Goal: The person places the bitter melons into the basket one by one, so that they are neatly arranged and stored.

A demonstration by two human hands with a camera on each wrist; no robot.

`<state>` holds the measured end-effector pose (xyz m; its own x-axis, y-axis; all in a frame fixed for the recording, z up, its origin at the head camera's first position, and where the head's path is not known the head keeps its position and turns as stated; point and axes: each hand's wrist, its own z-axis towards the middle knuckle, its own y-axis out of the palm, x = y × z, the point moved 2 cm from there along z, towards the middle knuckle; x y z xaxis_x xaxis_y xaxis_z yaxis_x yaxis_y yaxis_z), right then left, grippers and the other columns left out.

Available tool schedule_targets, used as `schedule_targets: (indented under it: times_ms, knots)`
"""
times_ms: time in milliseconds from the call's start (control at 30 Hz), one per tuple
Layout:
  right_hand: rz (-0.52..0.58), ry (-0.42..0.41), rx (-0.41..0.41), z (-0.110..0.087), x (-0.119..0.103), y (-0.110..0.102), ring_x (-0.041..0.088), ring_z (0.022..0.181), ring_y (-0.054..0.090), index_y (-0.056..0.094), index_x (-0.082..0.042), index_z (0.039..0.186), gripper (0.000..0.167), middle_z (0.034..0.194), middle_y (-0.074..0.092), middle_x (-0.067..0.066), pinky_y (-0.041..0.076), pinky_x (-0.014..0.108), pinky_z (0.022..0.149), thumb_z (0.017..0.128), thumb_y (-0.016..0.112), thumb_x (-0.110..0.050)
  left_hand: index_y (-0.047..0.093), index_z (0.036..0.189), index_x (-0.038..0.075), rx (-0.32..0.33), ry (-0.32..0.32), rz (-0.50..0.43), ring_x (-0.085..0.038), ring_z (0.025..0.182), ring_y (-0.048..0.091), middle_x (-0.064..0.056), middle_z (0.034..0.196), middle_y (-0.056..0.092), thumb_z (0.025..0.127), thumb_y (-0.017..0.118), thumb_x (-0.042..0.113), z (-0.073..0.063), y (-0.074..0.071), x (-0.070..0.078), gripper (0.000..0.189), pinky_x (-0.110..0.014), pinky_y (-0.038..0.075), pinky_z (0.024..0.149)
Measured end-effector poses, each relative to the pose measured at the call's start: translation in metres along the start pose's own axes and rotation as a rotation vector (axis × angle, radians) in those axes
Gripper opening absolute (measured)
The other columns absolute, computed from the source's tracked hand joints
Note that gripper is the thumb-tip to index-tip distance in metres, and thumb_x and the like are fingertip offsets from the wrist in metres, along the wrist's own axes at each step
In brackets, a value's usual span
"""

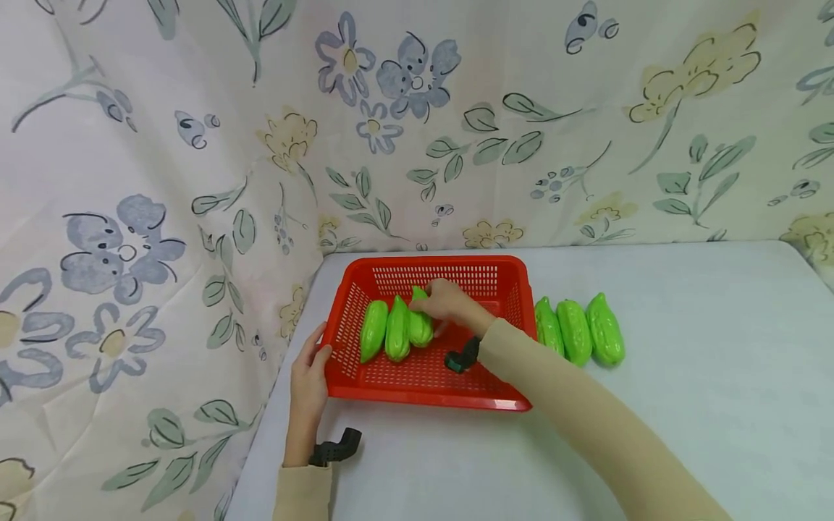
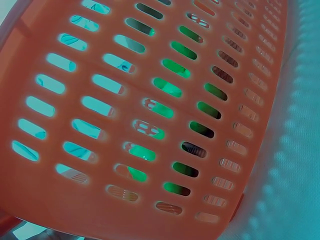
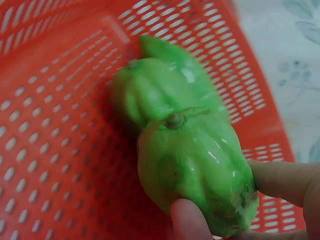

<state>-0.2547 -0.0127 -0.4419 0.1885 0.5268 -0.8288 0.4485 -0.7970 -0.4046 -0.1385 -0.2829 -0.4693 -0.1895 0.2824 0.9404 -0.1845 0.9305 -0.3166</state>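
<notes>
A red plastic basket with slotted walls sits on the white table. My left hand grips its left rim, thumb over the edge. Inside, my right hand holds a glossy, ribbed green bitter gourd between thumb and fingers. In the right wrist view, the thumb presses one side of this gourd, whose stem end faces the camera. Two more bitter gourds lie side by side to its left, the middle one and the leftmost one. Through the slots of the basket wall, the left wrist view shows green patches.
Three more bitter gourds lie in a row on the table just right of the basket: a near one, a middle one and an outer one. A flowered cloth hangs behind and along the left of the table.
</notes>
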Motion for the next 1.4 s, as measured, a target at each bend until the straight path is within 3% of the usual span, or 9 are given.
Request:
schedule_targets:
  times_ms: [133, 300, 467, 933, 1200, 1400]
  knots:
    - [-0.055, 0.037, -0.011, 0.003, 0.003, 0.005, 0.025, 0.066, 0.070, 0.062, 0.000, 0.108, 0.029, 0.097, 0.065, 0.015, 0.062, 0.035, 0.055, 0.099, 0.070, -0.025, 0.045, 0.157, 0.037, 0.004, 0.008, 0.004, -0.030, 0.117, 0.061, -0.006, 0.153, 0.054, 0.111, 0.043, 0.031, 0.000, 0.000, 0.001, 0.047, -0.040, 0.060, 0.096]
    - [-0.108, 0.073, -0.003, 0.008, 0.006, 0.011, 0.025, 0.061, 0.069, 0.059, -0.002, 0.098, 0.024, 0.093, 0.061, 0.015, 0.062, 0.035, 0.053, 0.098, 0.071, -0.023, 0.045, 0.157, 0.036, 0.006, 0.027, 0.008, -0.030, 0.120, 0.060, -0.008, 0.153, 0.053, 0.111, 0.043, 0.029, 0.000, 0.001, 0.000, 0.047, -0.028, 0.059, 0.092]
    - [-0.133, 0.083, -0.005, 0.010, 0.008, 0.014, 0.026, 0.060, 0.069, 0.057, -0.002, 0.100, 0.025, 0.097, 0.061, 0.016, 0.061, 0.035, 0.052, 0.098, 0.071, -0.023, 0.046, 0.157, 0.039, 0.007, 0.022, -0.001, -0.031, 0.120, 0.061, -0.008, 0.154, 0.053, 0.111, 0.043, 0.030, 0.000, 0.001, -0.001, 0.047, -0.018, 0.058, 0.084]
    - [-0.249, 0.079, 0.004, 0.008, 0.005, 0.010, 0.024, 0.058, 0.069, 0.056, -0.004, 0.098, 0.034, 0.091, 0.063, 0.014, 0.059, 0.032, 0.050, 0.096, 0.073, -0.034, 0.044, 0.157, 0.039, 0.011, 0.008, 0.014, -0.031, 0.122, 0.061, -0.008, 0.157, 0.050, 0.110, 0.044, 0.031, 0.000, 0.001, -0.002, 0.048, -0.026, 0.060, 0.089]
    - [-0.208, 0.103, -0.027, 0.005, 0.003, 0.013, 0.024, 0.056, 0.069, 0.055, -0.004, 0.100, 0.029, 0.095, 0.063, 0.015, 0.060, 0.033, 0.051, 0.098, 0.072, -0.027, 0.045, 0.157, 0.039, 0.011, 0.017, 0.011, -0.031, 0.121, 0.061, -0.008, 0.155, 0.052, 0.110, 0.044, 0.030, 0.001, 0.001, -0.002, 0.047, -0.021, 0.059, 0.085]
    - [-0.201, 0.106, -0.042, 0.006, 0.003, 0.016, 0.022, 0.052, 0.069, 0.056, -0.002, 0.101, 0.030, 0.097, 0.063, 0.015, 0.060, 0.032, 0.051, 0.098, 0.072, -0.028, 0.046, 0.157, 0.036, 0.015, 0.023, 0.010, -0.032, 0.118, 0.062, -0.009, 0.151, 0.055, 0.110, 0.044, 0.029, 0.001, 0.000, -0.002, 0.047, -0.025, 0.061, 0.087]
